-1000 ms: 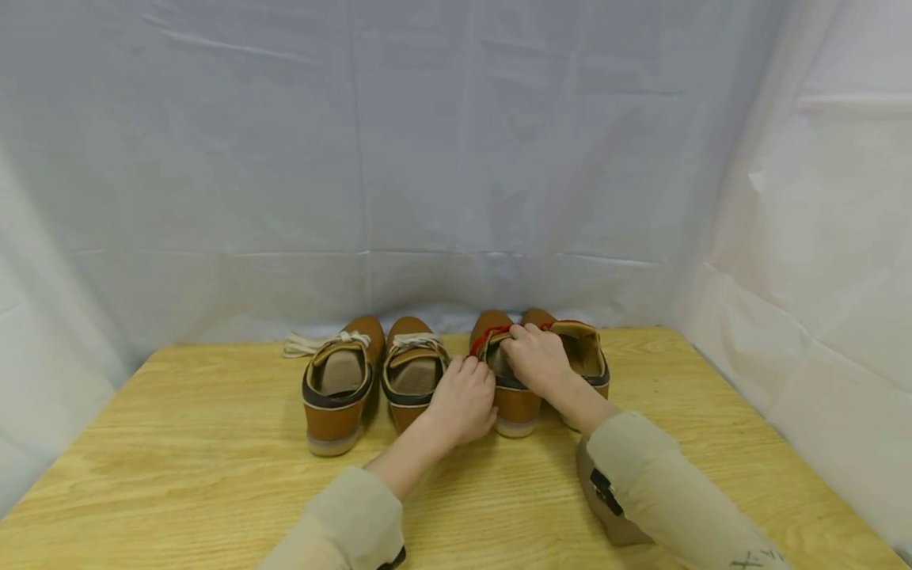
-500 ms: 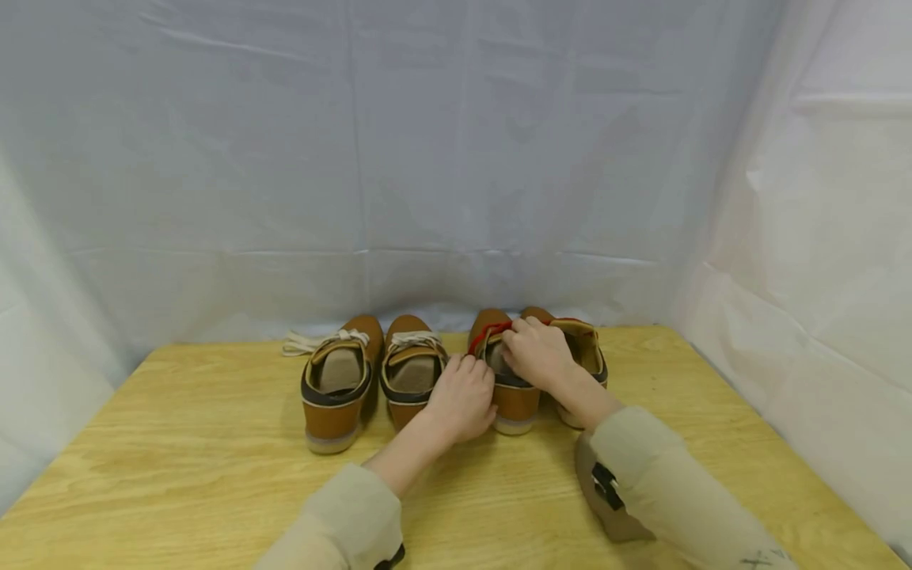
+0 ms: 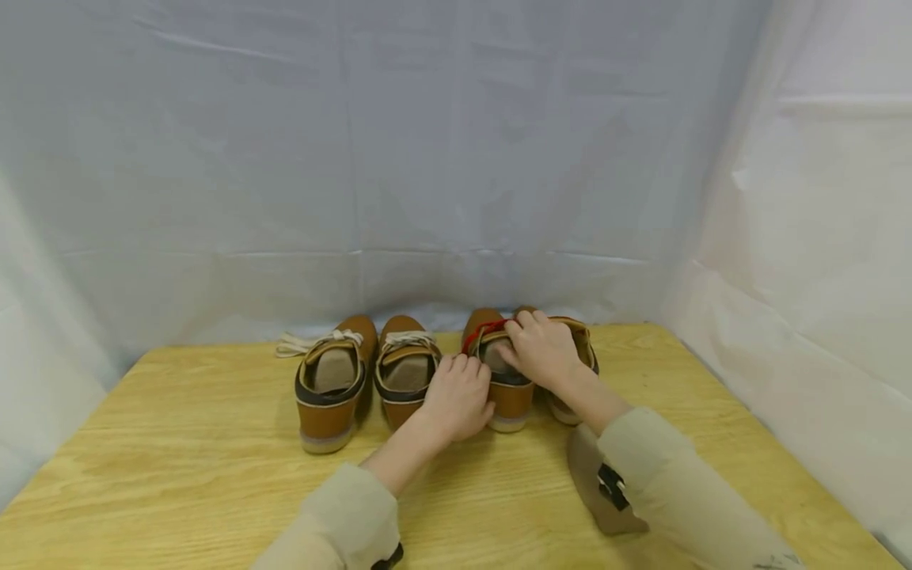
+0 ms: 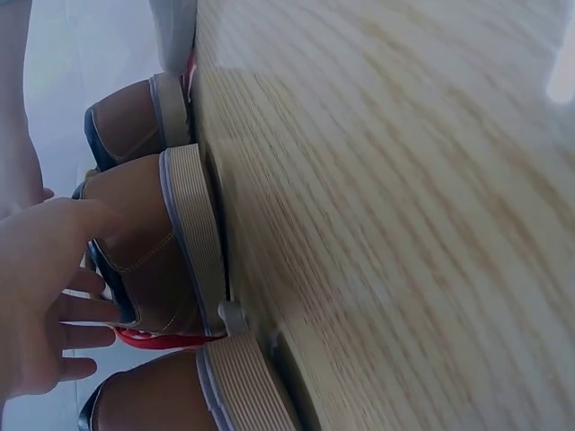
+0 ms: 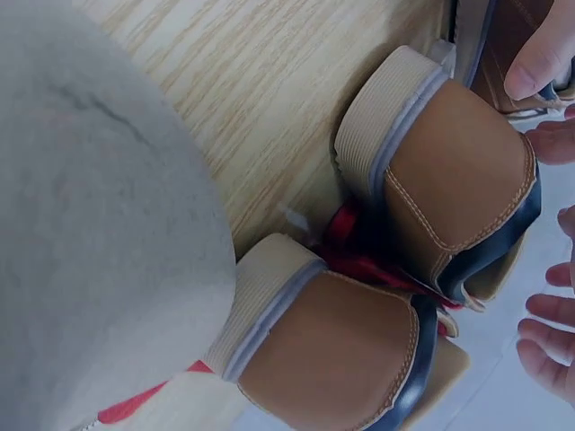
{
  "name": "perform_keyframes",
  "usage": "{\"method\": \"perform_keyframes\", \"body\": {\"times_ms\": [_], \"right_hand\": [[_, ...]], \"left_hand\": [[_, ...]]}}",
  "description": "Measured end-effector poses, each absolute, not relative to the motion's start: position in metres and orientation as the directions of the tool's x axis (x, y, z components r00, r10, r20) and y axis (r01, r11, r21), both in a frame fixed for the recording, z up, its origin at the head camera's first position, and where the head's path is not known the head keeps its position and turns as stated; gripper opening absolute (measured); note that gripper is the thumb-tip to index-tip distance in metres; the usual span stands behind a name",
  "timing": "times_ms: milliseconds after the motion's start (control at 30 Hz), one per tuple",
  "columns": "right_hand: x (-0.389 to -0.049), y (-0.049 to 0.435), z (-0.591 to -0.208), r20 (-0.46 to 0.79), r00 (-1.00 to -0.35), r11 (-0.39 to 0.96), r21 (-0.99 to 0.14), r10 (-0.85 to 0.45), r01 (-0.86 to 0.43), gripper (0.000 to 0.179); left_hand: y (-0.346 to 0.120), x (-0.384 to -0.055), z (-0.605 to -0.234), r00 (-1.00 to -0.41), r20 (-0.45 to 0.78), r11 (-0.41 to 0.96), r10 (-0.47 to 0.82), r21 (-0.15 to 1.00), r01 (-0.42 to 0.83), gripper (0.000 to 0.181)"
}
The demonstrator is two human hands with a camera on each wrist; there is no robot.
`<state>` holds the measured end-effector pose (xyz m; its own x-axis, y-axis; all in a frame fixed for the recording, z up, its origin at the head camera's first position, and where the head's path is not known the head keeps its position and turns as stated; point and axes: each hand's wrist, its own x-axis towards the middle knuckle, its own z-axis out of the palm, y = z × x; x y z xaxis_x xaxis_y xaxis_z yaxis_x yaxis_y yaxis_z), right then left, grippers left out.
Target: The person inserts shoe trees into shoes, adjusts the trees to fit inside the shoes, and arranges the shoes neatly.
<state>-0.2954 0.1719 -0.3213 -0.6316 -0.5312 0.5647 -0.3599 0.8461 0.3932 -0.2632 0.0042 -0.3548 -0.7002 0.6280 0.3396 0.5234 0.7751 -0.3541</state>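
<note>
Two tan shoes with red laces stand side by side: a left one [image 3: 511,400] and a right one [image 3: 586,348]. My left hand [image 3: 457,396] is at the left side of the left one. In the left wrist view its thumb lies over the heel leather, with the other fingers spread near the collar and the red lace [image 4: 166,341]. My right hand [image 3: 543,348] is above the openings of these shoes, thumb apart from the fingers, which are loosely bent with nothing visible in them. It hides part of the right shoe.
A second tan pair with cream laces stands to the left, an outer shoe [image 3: 328,416] and an inner shoe [image 3: 404,388]. A rounded taupe object [image 3: 594,491] lies under my right forearm. The wooden table [image 3: 178,475] meets a pale sheet [image 3: 285,293] at the back.
My right hand has risen slightly, and its thumb now shows apart from the fingers. My left hand has stayed at the same shoe. The head view has shifted a little.
</note>
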Motion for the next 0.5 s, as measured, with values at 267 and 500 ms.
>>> {"method": "perform_keyframes", "body": {"times_ms": [267, 500], "right_hand": [[-0.288, 0.180, -0.316, 0.539, -0.684, 0.858, 0.434, -0.491, -0.273, 0.038], [-0.280, 0.191, -0.313, 0.491, -0.744, 0.870, 0.425, -0.453, -0.249, 0.043]], "left_hand": [[0.009, -0.263, -0.356, -0.629, 0.413, 0.752, 0.659, -0.341, 0.564, 0.045], [0.016, -0.264, -0.358, -0.557, 0.479, 0.728, 0.679, -0.337, 0.597, 0.039]]}}
